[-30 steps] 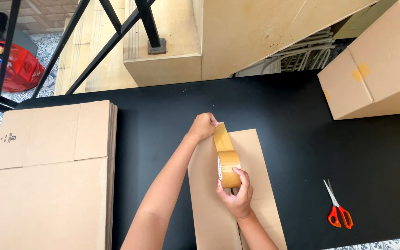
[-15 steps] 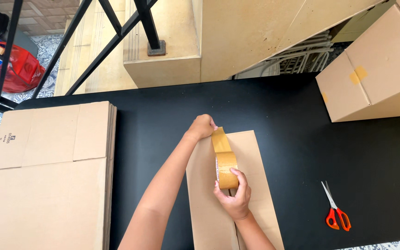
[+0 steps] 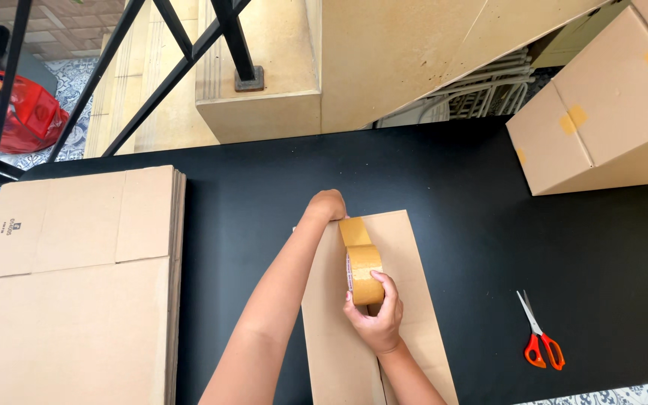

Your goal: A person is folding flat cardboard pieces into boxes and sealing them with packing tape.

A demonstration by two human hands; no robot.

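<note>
A light, stiff brown tape roll is gripped by the right hand, fingers curled around its rim, over the flat cardboard box at the table's six o'clock. The sticky end is pressed at twelve o'clock by the left hand, fingers together.

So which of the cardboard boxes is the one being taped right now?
The flattened box in the middle of the black table, under both hands. The flat stack at left and the assembled box at upper right lie untouched.
</note>
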